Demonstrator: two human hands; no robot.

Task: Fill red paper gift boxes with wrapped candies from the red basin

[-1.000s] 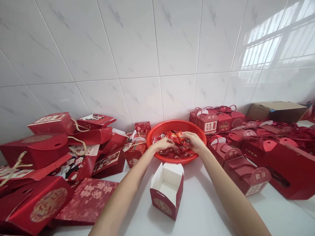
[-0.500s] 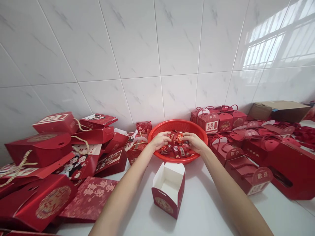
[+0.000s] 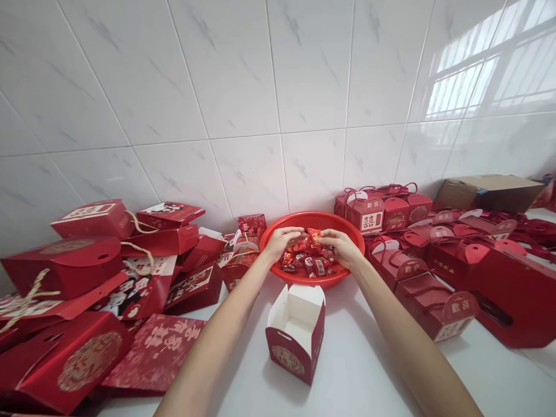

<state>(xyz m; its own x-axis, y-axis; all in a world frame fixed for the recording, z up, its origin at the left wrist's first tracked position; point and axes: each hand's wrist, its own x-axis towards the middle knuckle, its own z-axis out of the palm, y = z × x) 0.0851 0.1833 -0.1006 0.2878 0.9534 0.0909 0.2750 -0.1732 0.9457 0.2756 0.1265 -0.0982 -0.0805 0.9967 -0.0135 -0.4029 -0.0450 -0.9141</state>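
Observation:
A red plastic basket stands against the wall with several wrapped candies in it. Over its right side my right hand pinches a bright red candy between thumb and fingers. My left hand is over the basket's left side, its fingers drawn together; whatever they hold is too small to make out. Nearer to me, between my forearms, an open red box with a white inside stands upright on the white table, and no candy shows in it.
Red gift boxes with rope handles are piled at the left, beside a flat red packet. Closed red boxes fill the right, with a large red carton and a cardboard box behind.
My right hand has lifted the bright red candy slightly above the others. My left hand has moved up a little, and its fingers are closer together. The view has shifted slightly.

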